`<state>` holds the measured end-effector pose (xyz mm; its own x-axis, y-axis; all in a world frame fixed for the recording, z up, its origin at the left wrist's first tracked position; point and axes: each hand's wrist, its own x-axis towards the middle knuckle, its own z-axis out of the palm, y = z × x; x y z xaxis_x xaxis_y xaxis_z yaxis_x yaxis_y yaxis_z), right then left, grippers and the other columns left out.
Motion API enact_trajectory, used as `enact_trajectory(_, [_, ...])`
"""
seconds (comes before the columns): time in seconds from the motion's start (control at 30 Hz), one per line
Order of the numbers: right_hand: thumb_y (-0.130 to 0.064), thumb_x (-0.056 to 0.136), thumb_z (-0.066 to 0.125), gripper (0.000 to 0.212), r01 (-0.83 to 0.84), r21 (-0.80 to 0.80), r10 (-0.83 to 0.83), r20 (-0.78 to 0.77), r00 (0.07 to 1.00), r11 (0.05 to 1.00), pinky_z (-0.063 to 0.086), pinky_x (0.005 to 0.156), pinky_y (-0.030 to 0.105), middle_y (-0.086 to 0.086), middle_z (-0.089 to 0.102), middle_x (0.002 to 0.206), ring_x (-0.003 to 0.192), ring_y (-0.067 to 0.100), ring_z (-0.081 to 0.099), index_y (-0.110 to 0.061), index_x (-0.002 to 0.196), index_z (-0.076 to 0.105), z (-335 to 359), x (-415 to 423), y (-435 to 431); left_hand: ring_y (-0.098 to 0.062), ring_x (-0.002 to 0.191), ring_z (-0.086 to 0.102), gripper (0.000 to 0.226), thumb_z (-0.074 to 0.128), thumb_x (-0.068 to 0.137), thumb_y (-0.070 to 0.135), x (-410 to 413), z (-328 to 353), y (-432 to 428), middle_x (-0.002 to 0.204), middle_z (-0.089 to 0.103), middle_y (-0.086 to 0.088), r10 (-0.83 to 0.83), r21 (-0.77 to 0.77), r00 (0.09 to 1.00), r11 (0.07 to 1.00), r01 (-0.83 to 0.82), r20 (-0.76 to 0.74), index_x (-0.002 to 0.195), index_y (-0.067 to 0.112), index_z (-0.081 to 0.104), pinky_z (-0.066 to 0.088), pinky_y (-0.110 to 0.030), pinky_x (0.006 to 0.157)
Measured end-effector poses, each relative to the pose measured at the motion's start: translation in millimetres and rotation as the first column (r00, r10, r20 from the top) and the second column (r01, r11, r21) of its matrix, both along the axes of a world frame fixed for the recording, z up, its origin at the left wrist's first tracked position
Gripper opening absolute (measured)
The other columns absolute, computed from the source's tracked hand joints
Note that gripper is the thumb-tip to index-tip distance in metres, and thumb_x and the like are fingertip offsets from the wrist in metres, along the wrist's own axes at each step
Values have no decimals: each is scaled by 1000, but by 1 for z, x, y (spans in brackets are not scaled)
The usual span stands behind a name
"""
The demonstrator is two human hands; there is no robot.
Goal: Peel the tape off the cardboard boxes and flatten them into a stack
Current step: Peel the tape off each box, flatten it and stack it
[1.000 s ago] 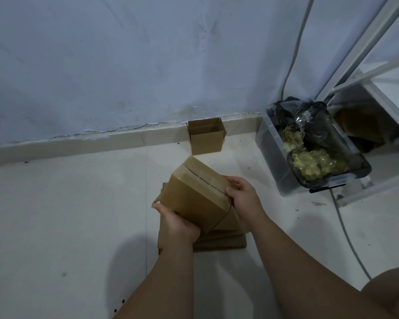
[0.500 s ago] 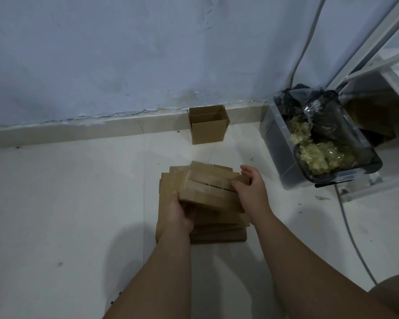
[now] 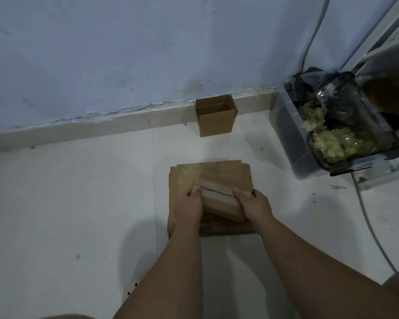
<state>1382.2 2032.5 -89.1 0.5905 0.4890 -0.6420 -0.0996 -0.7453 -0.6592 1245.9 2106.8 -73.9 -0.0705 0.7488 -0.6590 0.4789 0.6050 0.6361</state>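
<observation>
Both hands (image 3: 189, 207) (image 3: 255, 207) clasp the box (image 3: 219, 202) between them (atop stack (image 3: 187, 172)).

From my remote feed, a clear plastic bin (image 3: 288, 143) lined with a black bag (image 3: 341, 100) sits on the white floor (image 3: 67, 203) at right. A grey cable (image 3: 309, 42) runs down the blue wall (image 3: 124, 54), beside a white frame (image 3: 378, 33).

Bare forearms (image 3: 171, 261) — bare fingers (image 3: 194, 192).
</observation>
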Motion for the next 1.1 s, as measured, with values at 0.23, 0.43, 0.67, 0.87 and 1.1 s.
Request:
enact_trajectory(0.23, [-39, 83, 69, 58, 57, 90, -49, -88, 995, 994, 45, 102, 45, 6, 60, 129, 117, 27, 55, -12, 133, 55, 5, 10, 7, -18, 98, 48, 52, 69, 82, 45, -9, 1, 33, 107, 52, 0, -164, -46, 983, 985, 167, 78, 119, 11, 55, 41, -32, 85])
enact_trajectory(0.43, [-25, 87, 68, 52, 184, 113, -151, -254, 955, 976, 43, 106, 42, 5, 58, 131, 119, 25, 55, -9, 134, 54, -7, 9, -5, -29, 106, 56, 59, 78, 77, 28, -15, -4, 21, 110, 57, -8, 80, -179, 979, 983, -46, 187, 123, 1, 53, 49, -42, 96])
enact_trajectory(0.67, [-26, 84, 72, 44, 222, -20, -218, -285, 933, 975, 45, 102, 44, 9, 64, 117, 110, 29, 59, -4, 120, 63, -32, 4, -29, -27, 95, 58, 47, 70, 83, 39, -21, -22, -8, 100, 61, -7, -19, -238, 996, 970, 39, 84, 113, 4, 59, 50, -41, 90])
enact_trajectory(0.87, [-37, 81, 73, 55, 198, -40, -202, -236, 951, 979, 46, 101, 45, 13, 64, 119, 110, 31, 58, -2, 121, 62, -41, 4, -29, -13, 66, 45, 37, 66, 83, 47, -16, -26, -6, 74, 47, 4, -48, -173, 998, 984, 41, -33, 89, 16, 46, 40, -27, 58])
enact_trajectory(1.1, [-22, 90, 64, 26, 466, -50, -418, -535, 734, 883, 53, 72, 29, 10, 67, 99, 84, 21, 62, -2, 108, 63, -38, 7, -25, -17, 82, 50, 24, 67, 86, 33, -8, -25, -5, 107, 56, -9, -34, 37, 989, 999, 40, -145, 91, 17, 51, 42, -33, 77])
